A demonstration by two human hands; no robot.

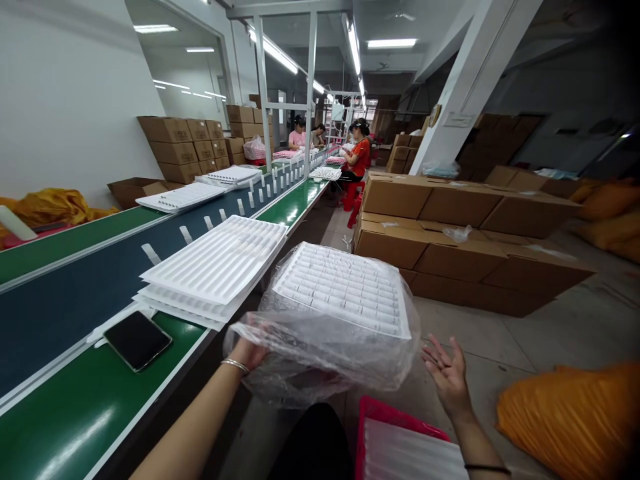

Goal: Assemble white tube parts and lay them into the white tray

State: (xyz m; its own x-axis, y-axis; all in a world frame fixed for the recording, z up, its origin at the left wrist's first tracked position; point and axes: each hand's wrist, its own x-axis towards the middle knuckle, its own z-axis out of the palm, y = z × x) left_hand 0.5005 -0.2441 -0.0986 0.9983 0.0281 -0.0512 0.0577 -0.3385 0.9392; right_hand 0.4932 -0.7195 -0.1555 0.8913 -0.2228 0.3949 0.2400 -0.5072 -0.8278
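A clear plastic bag lies round a stack of white ridged trays, whose rows hold small white pieces. My left hand, with a bangle at the wrist, grips the bag's near left edge; film partly covers its fingers. To the right of the bag, my right hand is apart from it, palm up with fingers spread and nothing in it. On the green bench edge to the left sits another pile of white ridged trays. Near that pile rests a black-screened phone.
A blue-grey conveyor belt carries a row of upright white pieces. Cardboard boxes are stacked at right. By my legs stands a pink crate with translucent trays; an orange sack lies right. A person in orange sits farther along the line.
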